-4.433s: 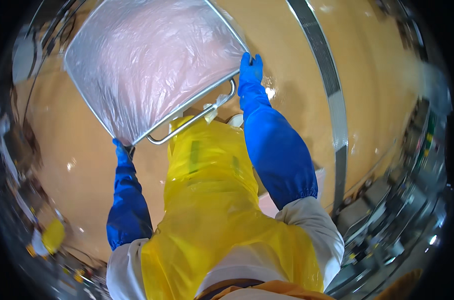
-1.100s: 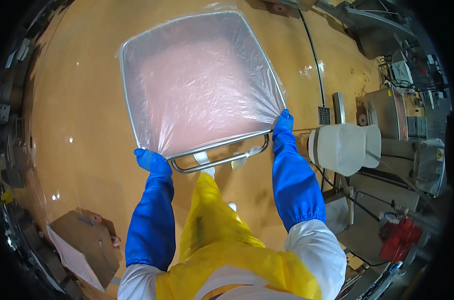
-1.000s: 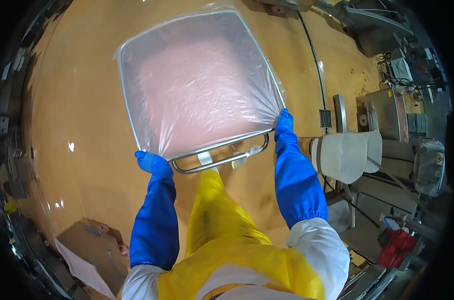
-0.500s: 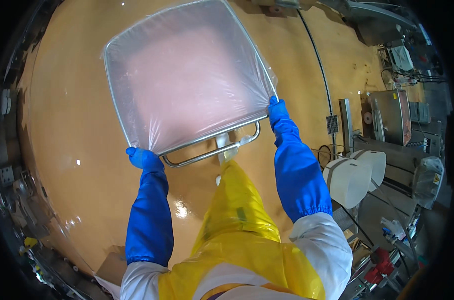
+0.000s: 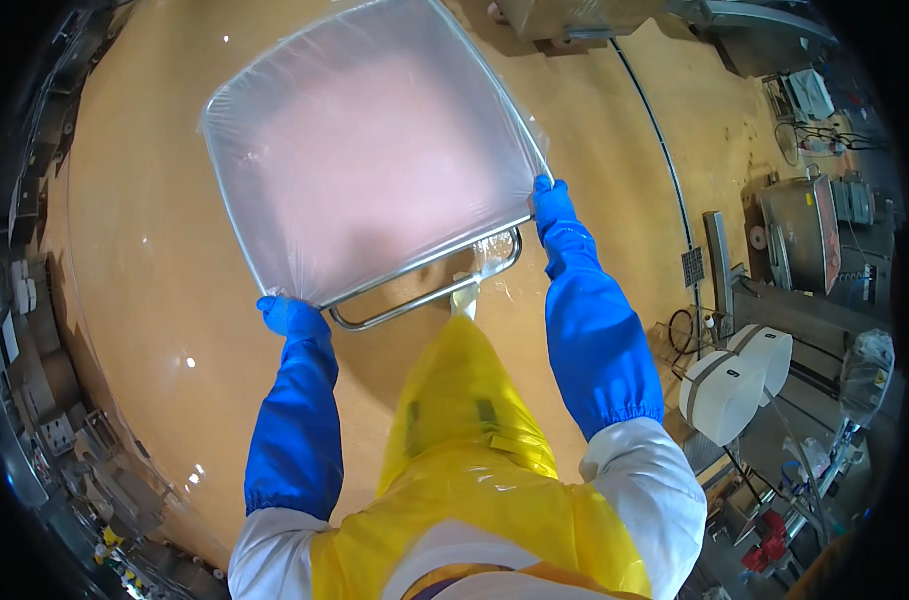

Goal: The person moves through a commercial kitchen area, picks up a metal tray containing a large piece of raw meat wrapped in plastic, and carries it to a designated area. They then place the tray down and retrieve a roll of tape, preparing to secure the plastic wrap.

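Note:
Ahead of me stands a large metal tub cart (image 5: 489, 63), its top covered by a clear plastic sheet (image 5: 245, 125). Through the plastic shows a pale pink mass (image 5: 375, 160). My left hand (image 5: 293, 315), in a blue glove, is closed on the near left corner of the rim, over the sheet. At the near right corner my right hand (image 5: 554, 205), also gloved in blue, is closed round the rim. Between them a bent tube handle (image 5: 405, 306) sticks out toward me, with neither hand on it. Blue sleeve covers reach up both forearms.
Tan floor (image 5: 145, 300) spreads around the cart. To the right are white bins (image 5: 725, 400), a steel tub (image 5: 800, 235) and a floor drain grate (image 5: 693, 267). Another metal cart (image 5: 575, 15) stands at the far edge. Equipment lines the left side.
The floor and the bins on the right have shifted in view, and more of the far cart shows. Both hands keep their hold on the tub cart's rim.

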{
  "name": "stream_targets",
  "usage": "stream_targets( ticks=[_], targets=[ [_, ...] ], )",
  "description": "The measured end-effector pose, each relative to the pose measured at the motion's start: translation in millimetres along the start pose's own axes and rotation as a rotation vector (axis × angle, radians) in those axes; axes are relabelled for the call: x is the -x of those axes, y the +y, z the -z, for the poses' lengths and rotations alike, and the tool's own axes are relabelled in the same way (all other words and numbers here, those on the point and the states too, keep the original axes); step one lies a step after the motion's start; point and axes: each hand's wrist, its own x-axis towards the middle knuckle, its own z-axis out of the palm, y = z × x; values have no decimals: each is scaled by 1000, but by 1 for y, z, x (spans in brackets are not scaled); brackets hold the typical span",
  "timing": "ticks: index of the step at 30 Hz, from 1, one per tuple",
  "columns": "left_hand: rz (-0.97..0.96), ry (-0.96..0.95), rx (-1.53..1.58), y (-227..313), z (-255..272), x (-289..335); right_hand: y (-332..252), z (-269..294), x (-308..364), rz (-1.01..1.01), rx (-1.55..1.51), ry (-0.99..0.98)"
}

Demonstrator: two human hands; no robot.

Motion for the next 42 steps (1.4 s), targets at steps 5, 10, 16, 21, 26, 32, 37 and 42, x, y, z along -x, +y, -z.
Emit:
stream_targets(
  ticks=[5,10,16,21,26,32,37,42],
  targets=[
    [-10,-5,-97,48,-81,-52,-54,-43,-38,-28,-40,51],
    [-70,-116,-170,81,-155,-142,-91,-88,-72,-38,-70,143],
    [-188,-240,-215,121,-249,-227,-152,-143,-62,-141,-120,209],
    [-407,-461,-356,156,-341,-277,-164,-187,-67,-241,-207,313],
    [-542,-569,-610,197,-432,-355,-237,-222,-42,-341,-246,292],
    [-547,-714,-678,226,-551,-376,-258,-270,-28,-427,-323,346],
    [-524,-792,-676,239,-607,-402,-292,-297,-22,-502,-320,262],
    [-312,-821,-605,238,-562,-450,-320,-321,-19,-512,-311,299]
  ],
)
